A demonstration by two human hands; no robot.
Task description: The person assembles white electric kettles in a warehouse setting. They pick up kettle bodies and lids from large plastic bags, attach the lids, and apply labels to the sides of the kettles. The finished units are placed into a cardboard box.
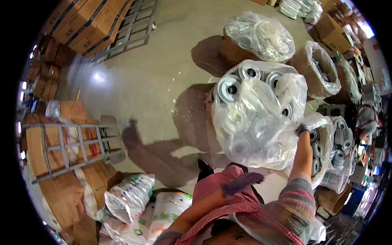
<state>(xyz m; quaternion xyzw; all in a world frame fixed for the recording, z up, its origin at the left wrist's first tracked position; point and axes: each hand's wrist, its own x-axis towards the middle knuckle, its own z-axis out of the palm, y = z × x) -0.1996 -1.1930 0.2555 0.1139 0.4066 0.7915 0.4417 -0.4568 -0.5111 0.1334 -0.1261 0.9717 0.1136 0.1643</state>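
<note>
- Where the right hand, in a dark purple glove, meets the clear plastic liner bag, its fingers are closed in a pinch on the bag's right-hand edge; the arm is stretched up and away from the body.
- The left hand, also gloved, hangs just below the bag with its fingers loosely extended and nothing in its grasp; it does not touch the plastic.
- The bag is filled with grey-white tape rolls and sits in a brown cardboard carton, which it overflows. Several rolls show their dark cores at the top, beyond the bag's bulging middle.
- Judged step: gathering or pulling the liner at its rim, with one hand engaged. The next move would call for the free hand to take the near edge of the bag, so that the thin film is tensioned evenly and does not tear.
- Right of the bag, touching it, a second lined carton holds more stacked rolls. Beyond the bag stand two further lined cartons.
- Left of the bag, well apart, a metal cage trolley carries brown boxes; printed white sacks lie near its lower end.
- The floor is smooth grey concrete with a bright light reflection and the person's shadow left of the bag. More stacked cartons line the room's far side.
</note>
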